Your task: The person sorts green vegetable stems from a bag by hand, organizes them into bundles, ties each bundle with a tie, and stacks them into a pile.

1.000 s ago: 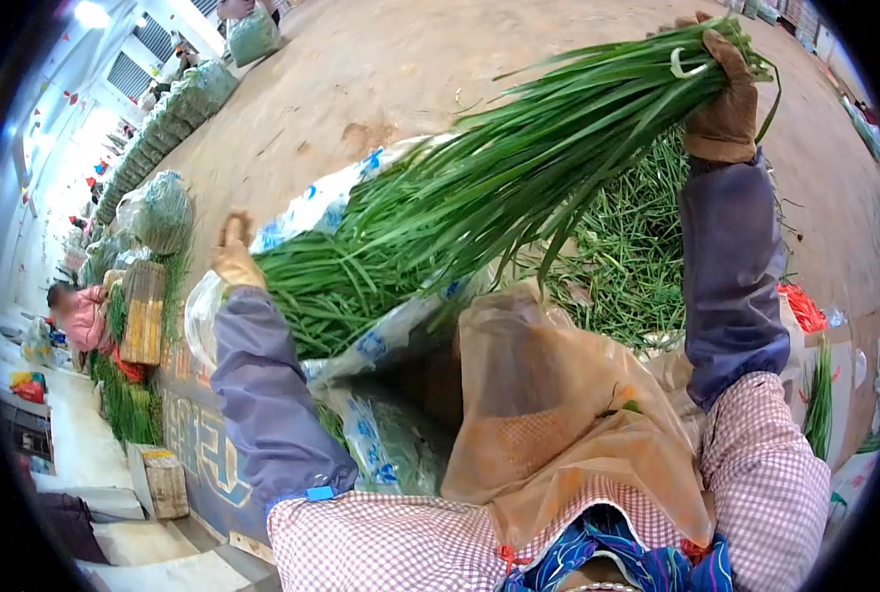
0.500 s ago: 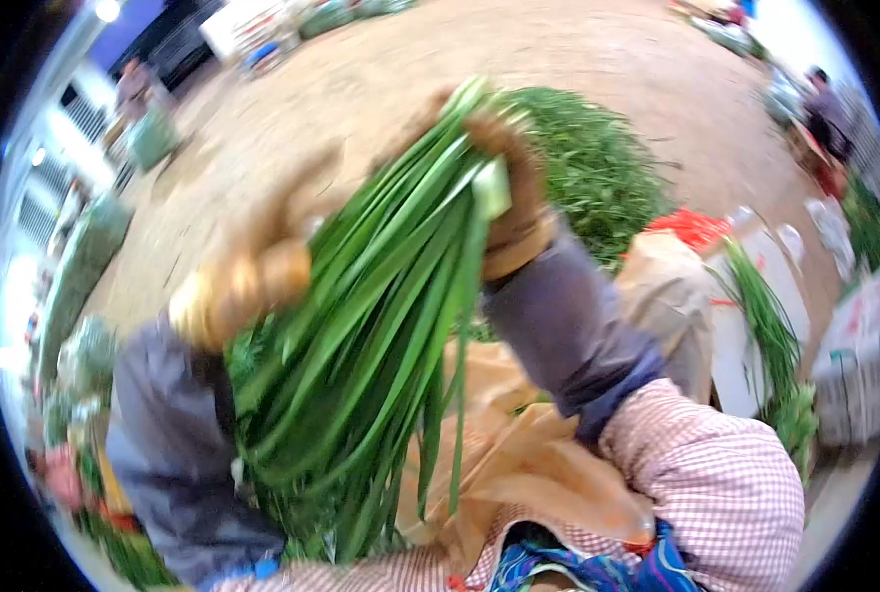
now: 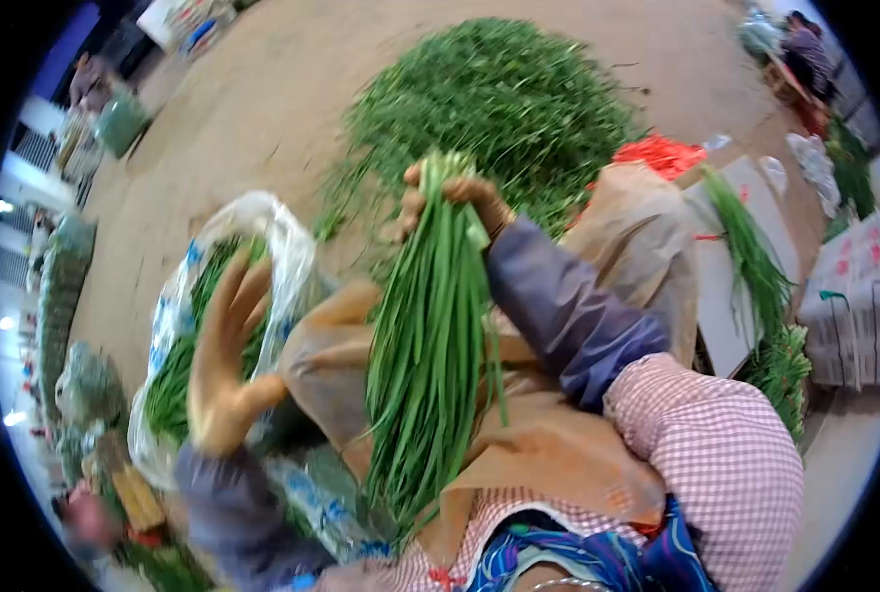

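Observation:
My right hand (image 3: 477, 193) grips a bunch of garlic chives (image 3: 430, 335) near its pale cut ends. The long flat green leaves hang down over a brown plastic sheet (image 3: 548, 454) on my lap. To the left, my left hand (image 3: 228, 360) is raised, empty, with thumb and fingers spread, apart from the bunch. Behind it stands an open clear plastic bag (image 3: 297, 247) with loose greens inside, partly hidden by the hand.
A large heap of green leaves (image 3: 499, 109) lies on the ground ahead. Red ties (image 3: 660, 153) and a white board (image 3: 731, 296) with more chives (image 3: 751, 252) are on the right. Other people sit or stand far off at both sides, beside filled bags.
The bunch has swung from slanted to hanging upright, still in my right hand. My left hand has moved down and away to the left, turning open. The view has shifted, showing more of the heap.

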Motion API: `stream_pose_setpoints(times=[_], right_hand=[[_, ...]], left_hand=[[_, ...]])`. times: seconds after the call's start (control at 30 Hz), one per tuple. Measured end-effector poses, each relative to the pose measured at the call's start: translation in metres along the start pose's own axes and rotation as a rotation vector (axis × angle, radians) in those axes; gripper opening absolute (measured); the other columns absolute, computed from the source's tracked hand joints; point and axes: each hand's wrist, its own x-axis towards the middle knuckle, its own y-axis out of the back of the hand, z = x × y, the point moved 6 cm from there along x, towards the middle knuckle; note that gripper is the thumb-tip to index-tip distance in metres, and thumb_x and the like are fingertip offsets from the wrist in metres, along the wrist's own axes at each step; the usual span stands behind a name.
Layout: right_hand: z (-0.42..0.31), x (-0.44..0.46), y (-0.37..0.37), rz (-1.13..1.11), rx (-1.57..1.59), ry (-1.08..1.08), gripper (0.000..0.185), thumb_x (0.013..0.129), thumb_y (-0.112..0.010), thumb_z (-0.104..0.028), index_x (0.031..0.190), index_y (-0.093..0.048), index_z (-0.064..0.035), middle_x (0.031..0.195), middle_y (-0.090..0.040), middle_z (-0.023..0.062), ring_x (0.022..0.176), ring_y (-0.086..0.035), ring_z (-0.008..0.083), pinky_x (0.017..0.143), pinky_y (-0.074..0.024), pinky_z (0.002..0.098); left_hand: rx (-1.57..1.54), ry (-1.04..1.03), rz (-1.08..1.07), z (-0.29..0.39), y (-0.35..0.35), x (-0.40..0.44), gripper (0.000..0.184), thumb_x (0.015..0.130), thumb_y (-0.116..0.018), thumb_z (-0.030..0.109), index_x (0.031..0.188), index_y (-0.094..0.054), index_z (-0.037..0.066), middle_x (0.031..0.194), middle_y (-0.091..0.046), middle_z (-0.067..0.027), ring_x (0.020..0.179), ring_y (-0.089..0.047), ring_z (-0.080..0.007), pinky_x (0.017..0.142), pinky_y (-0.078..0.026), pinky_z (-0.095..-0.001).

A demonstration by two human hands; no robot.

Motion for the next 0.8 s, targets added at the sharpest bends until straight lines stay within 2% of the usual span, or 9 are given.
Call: stream_pose_setpoints(times=[0.03,0.1,0.17,0.27,0.43,0.57,0.7,0.77,0.8], right_hand=[[0.002,0.002,-0.001,-0.022,0.001,0.02,0.049,0.075,-0.069,-0.02,0.12,-0.055,-0.0065,0.096,-0.065,0.0122,0.092,-0.065,0.0317,0.089,-0.052,0.0506],[0.006,0.001,-0.007,-0.054,0.067,0.03,0.052,0.079,-0.067,-0.023,0.124,-0.052,-0.005,0.095,-0.064,0.0113,0.093,-0.063,0.0309,0.091,-0.0488,0.0542],[0.003,-0.002,-0.005,-0.087,0.058,0.026,0.058,0.079,-0.068,-0.025,0.13,-0.049,-0.0056,0.098,-0.064,0.0111,0.095,-0.062,0.0305,0.092,-0.0489,0.053],[0.007,-0.014,0.03,0.084,0.106,-0.054,0.06,0.08,-0.071,-0.027,0.131,-0.049,-0.0057,0.109,-0.064,0.0162,0.102,-0.062,0.0348,0.093,-0.0503,0.0527],[0.035,-0.037,0.071,0.496,0.299,-0.092,0.062,0.075,-0.078,-0.047,0.117,-0.061,-0.0049,0.106,-0.068,0.0163,0.097,-0.067,0.0293,0.085,-0.0568,0.0476],[0.029,-0.076,0.07,0.654,-0.059,-0.025,0.062,0.08,-0.068,-0.057,0.116,-0.061,-0.0066,0.102,-0.068,0.0113,0.094,-0.066,0.0271,0.083,-0.0567,0.042],[0.072,-0.117,0.065,0.619,0.235,-0.146,0.058,0.085,-0.066,-0.051,0.121,-0.058,-0.0057,0.111,-0.066,0.0129,0.105,-0.063,0.0247,0.09,-0.0532,0.0406],[0.097,-0.103,0.015,0.772,0.241,-0.311,0.051,0.085,-0.07,-0.042,0.121,-0.059,-0.0072,0.112,-0.067,0.011,0.1,-0.065,0.0215,0.085,-0.0556,0.0384],[0.114,-0.104,0.027,0.766,0.254,-0.399,0.048,0.083,-0.074,-0.035,0.121,-0.059,-0.0096,0.111,-0.067,0.0092,0.096,-0.067,0.0191,0.082,-0.0567,0.0365]], left_hand=[[-0.144,-0.079,-0.133,-0.019,-0.022,0.022,0.121,0.063,-0.071,0.072,0.15,-0.022,0.004,0.15,-0.034,-0.0192,0.138,-0.033,-0.03,0.112,-0.025,-0.0448],[-0.421,0.113,-0.417,-0.075,-0.084,0.037,0.104,0.076,-0.066,0.062,0.149,-0.024,0.003,0.151,-0.034,-0.0159,0.137,-0.034,-0.0277,0.11,-0.029,-0.0419],[-0.945,0.392,-0.531,-0.105,-0.135,0.011,0.102,0.075,-0.059,0.073,0.144,-0.035,0.002,0.14,-0.046,-0.0131,0.126,-0.046,-0.0242,0.106,-0.037,-0.0389],[-1.109,0.48,-0.527,-0.119,-0.167,-0.012,0.111,0.069,-0.053,0.084,0.143,-0.037,0.002,0.134,-0.051,-0.01,0.118,-0.052,-0.0214,0.101,-0.044,-0.0369],[-1.03,0.538,-0.304,-0.109,-0.159,-0.026,0.114,0.067,-0.058,0.082,0.145,-0.031,0.003,0.136,-0.048,-0.0099,0.118,-0.051,-0.0214,0.098,-0.046,-0.0364],[-1.045,0.566,-0.216,-0.119,-0.157,-0.026,0.112,0.069,-0.065,0.075,0.146,-0.027,0.003,0.138,-0.046,-0.0102,0.119,-0.05,-0.022,0.098,-0.046,-0.0374],[-0.992,0.584,-0.156,-0.123,-0.158,-0.015,0.106,0.071,-0.07,0.068,0.145,-0.029,0.003,0.136,-0.047,-0.0093,0.118,-0.051,-0.0202,0.098,-0.046,-0.0355],[-0.911,0.611,-0.161,-0.136,-0.159,-0.008,0.103,0.073,-0.07,0.065,0.145,-0.03,0.003,0.135,-0.049,-0.0088,0.117,-0.052,-0.019,0.097,-0.045,-0.0342],[-0.934,0.619,-0.101,-0.138,-0.158,-0.007,0.09,0.078,-0.075,0.049,0.143,-0.033,0.003,0.131,-0.051,-0.0083,0.115,-0.052,-0.0176,0.097,-0.045,-0.0331]])
